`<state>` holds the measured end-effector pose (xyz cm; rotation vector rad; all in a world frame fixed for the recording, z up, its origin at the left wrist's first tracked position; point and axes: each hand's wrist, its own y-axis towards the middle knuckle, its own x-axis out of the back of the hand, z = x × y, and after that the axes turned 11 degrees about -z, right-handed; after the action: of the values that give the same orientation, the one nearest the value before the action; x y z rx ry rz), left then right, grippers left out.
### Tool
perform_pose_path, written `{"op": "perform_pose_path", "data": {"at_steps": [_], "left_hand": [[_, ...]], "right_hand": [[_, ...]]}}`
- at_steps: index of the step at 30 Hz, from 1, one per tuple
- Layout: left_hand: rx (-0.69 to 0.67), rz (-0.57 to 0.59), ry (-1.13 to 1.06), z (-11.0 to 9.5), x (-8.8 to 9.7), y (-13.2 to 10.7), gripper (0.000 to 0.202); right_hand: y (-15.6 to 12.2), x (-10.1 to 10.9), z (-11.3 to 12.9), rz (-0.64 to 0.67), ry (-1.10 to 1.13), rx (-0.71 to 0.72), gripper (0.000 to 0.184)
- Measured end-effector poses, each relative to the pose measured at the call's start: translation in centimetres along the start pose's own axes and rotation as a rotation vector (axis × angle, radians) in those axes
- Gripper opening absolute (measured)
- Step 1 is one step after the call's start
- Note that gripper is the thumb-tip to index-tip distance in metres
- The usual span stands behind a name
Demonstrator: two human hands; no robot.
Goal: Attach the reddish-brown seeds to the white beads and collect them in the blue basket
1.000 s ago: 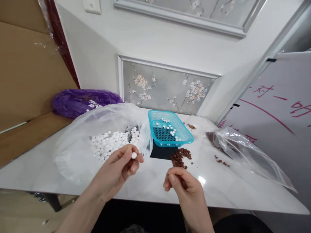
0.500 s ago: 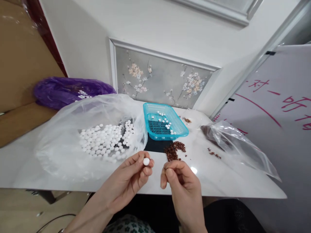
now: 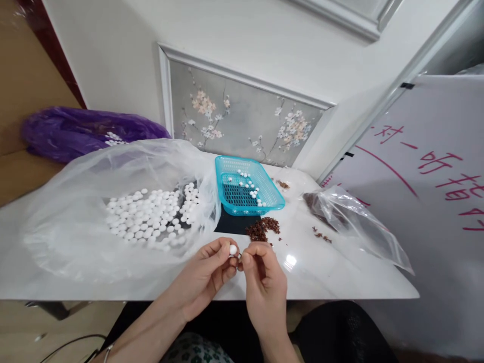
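My left hand (image 3: 212, 272) pinches a small round white bead (image 3: 233, 249) between thumb and fingertips, just above the table's near edge. My right hand (image 3: 262, 282) is closed in a pinch right beside it, fingertips touching the bead's side; what it holds is too small to make out. Behind the hands lies a little heap of small dark reddish-brown pieces (image 3: 260, 229) on the white table (image 3: 321, 272). A clear plastic bag (image 3: 75, 222) to the left holds many white beads (image 3: 147, 217). A turquoise mesh basket (image 3: 247, 185) with several white beads stands further back.
A clear zip bag (image 3: 359, 227) with brown pieces lies at the right. A purple bag (image 3: 75, 131) with white beads sits far left on a wooden ledge. A whiteboard with red writing (image 3: 423, 166) leans at the right. A wall with a flowered panel is behind.
Both hands have come together: the right hand moved left until its fingertips met the bead in the left hand. The camera tilted down and left.
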<state>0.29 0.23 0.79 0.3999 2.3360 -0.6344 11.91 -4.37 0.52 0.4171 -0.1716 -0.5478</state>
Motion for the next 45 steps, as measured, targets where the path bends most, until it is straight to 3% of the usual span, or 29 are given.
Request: {"op": "perform_pose_path", "data": {"at_steps": [16,30,36,38,40,45], "left_hand": [[-0.045,-0.053,0.058,0.2,-0.1,0.0,0.016],[-0.084,-0.065,0.114,0.5,0.5,0.1,0.012],[-0.106,-0.056,0.118,0.6,0.6,0.0,0.011],[-0.092,-0.035,0.120,0.4,0.4,-0.1,0.012],[-0.074,-0.002,0.128,0.3,0.2,-0.2,0.012],[-0.048,0.025,0.130,0.3,0.1,-0.4,0.020]], "right_hand": [[-0.1,0.1,0.1,0.027,-0.044,0.009,0.013],[0.2,0.1,0.3,0.100,-0.023,-0.117,0.015],[0.7,0.2,0.5,0.086,0.022,-0.193,0.007],[1.2,0.6,0.5,0.168,0.065,-0.231,0.006],[1.6,1.3,0.5,0.306,0.068,-0.232,0.017],[2.0,2.8,0.6,0.496,-0.029,-0.134,0.029]]}}
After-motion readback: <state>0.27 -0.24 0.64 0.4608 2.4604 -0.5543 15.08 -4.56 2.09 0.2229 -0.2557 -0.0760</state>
